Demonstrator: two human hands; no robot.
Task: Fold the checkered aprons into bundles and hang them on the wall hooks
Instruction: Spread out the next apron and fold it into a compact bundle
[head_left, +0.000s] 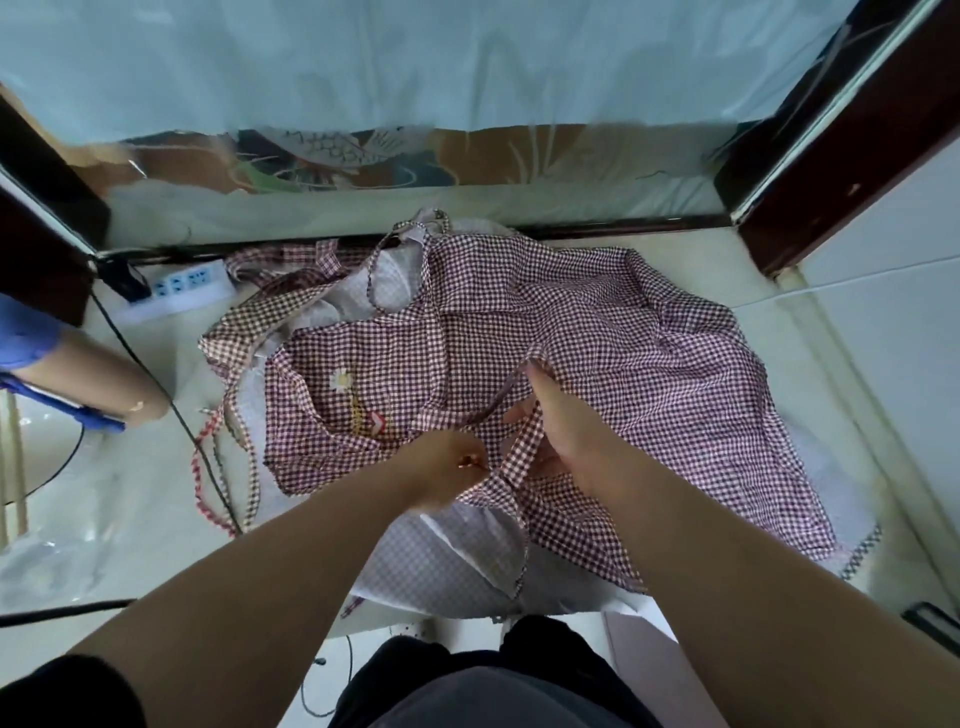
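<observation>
A dark red-and-white checkered apron with an embroidered daisy lies spread and crumpled on the pale floor. More checkered aprons lie under it to the left, their thin straps trailing. My right hand is closed on a checkered strap of the top apron, lifting it. My left hand pinches the same strap's lower end at the apron's near edge. No wall hooks are in sight.
A white power strip and black cable lie left of the aprons. Another person's leg and blue-gloved hand are at the far left. A patterned glass door in a dark frame stands behind.
</observation>
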